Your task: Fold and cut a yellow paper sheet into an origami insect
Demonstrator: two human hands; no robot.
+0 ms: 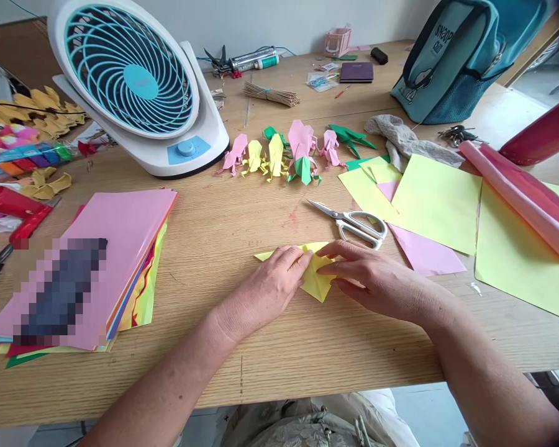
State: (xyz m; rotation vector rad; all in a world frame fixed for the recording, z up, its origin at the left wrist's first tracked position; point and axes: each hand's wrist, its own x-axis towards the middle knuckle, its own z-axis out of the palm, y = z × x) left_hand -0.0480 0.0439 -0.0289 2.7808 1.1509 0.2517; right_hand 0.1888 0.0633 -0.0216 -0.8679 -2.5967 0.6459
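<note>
A folded piece of yellow paper (317, 287) lies on the table in front of me, one point toward me and another out to the left. My left hand (279, 276) presses down on it, fingers together and closed along its upper middle. From the right, my right hand (368, 270) grips the paper's edge between curved fingers and thumb; its fingertips partly cover the folds. White-handled scissors (361, 226) rest just beyond my right hand, blades pointing left. Behind them stands a row of folded paper figures, among them a large pink one (300, 139) and a yellow one (276, 155).
A white fan (186, 149) stands at the back left. Stacked coloured paper (125, 217) lies left, yellow sheets (438, 198) right. Further back are a bundle of thin sticks (272, 94), a grey cloth (395, 136) and a teal backpack (442, 68). A red cylinder (540, 133) is far right.
</note>
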